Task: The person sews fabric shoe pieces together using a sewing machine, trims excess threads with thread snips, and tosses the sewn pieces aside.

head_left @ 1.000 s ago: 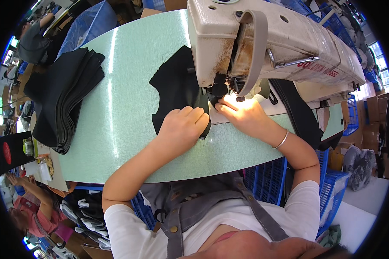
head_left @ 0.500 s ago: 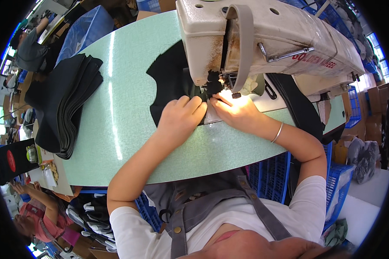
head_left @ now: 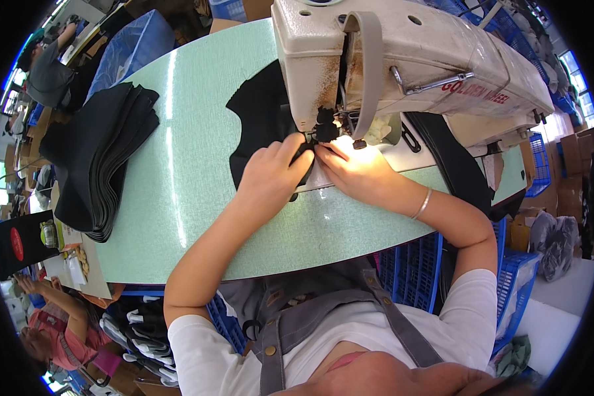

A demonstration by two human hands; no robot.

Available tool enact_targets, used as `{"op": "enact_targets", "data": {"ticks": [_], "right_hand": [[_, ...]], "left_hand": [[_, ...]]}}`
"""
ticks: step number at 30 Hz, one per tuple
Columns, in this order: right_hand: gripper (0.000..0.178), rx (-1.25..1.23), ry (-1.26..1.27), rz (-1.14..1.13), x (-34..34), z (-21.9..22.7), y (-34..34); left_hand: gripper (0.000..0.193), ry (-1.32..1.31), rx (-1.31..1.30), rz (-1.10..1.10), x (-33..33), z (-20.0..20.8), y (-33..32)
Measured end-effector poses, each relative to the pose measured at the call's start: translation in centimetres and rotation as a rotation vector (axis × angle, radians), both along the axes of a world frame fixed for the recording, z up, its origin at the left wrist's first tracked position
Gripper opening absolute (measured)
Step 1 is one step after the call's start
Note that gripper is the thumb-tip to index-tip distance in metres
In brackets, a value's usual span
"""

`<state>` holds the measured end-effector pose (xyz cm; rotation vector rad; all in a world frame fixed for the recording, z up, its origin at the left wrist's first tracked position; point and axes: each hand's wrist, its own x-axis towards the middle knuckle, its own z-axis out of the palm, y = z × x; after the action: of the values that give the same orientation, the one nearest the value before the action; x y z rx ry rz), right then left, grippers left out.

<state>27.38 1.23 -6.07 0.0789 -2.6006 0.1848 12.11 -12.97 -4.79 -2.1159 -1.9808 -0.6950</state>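
Note:
A black fabric piece (head_left: 261, 109) with a curved cut-out edge lies on the pale green table, partly under the head of a white sewing machine (head_left: 402, 59). My left hand (head_left: 270, 173) rests on its near part, fingers closed on the fabric beside the needle area. Under the machine's lamp, my right hand (head_left: 355, 168) has its fingertips pinched together at the fabric's right edge, close to my left fingers. The needle and the stitched spot are hidden behind a black part of the machine and my fingers.
A thick stack of black fabric pieces (head_left: 102, 155) lies on the left of the green table (head_left: 198, 218). More black fabric (head_left: 452, 158) trails off the right side. Blue crates (head_left: 412, 270) stand below the table edge. Other people are at the far left.
My left hand has slid a little up toward the needle, and its fingers have shifted on the fabric. My right hand has moved slightly left. The near edge of the fabric has shifted.

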Motion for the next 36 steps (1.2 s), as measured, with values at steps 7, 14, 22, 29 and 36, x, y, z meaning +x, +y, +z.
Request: {"op": "enact_targets", "data": {"ticks": [7,14,22,29,36], "right_hand": [[0.022,0.364,-0.221,-0.081,4.3,4.6,5.4],[0.012,0.734,0.008,0.259,3.3,2.2,5.8],[0.050,0.648,-0.189,0.312,1.9,5.7,5.0],[0.038,0.661,0.024,0.330,0.8,3.0,5.6],[0.020,0.524,-0.131,0.158,1.6,2.7,4.2]], "left_hand": [[0.038,0.267,-0.165,0.268,-3.9,4.0,-3.9],[0.020,-0.104,-0.069,-0.168,-3.0,0.6,-1.8],[0.032,-0.028,-0.208,-0.132,-1.2,2.3,-2.1],[0.045,0.338,-0.082,-0.025,-0.1,1.9,-1.7],[0.049,0.333,-0.273,0.001,0.2,2.0,-1.5]]}}
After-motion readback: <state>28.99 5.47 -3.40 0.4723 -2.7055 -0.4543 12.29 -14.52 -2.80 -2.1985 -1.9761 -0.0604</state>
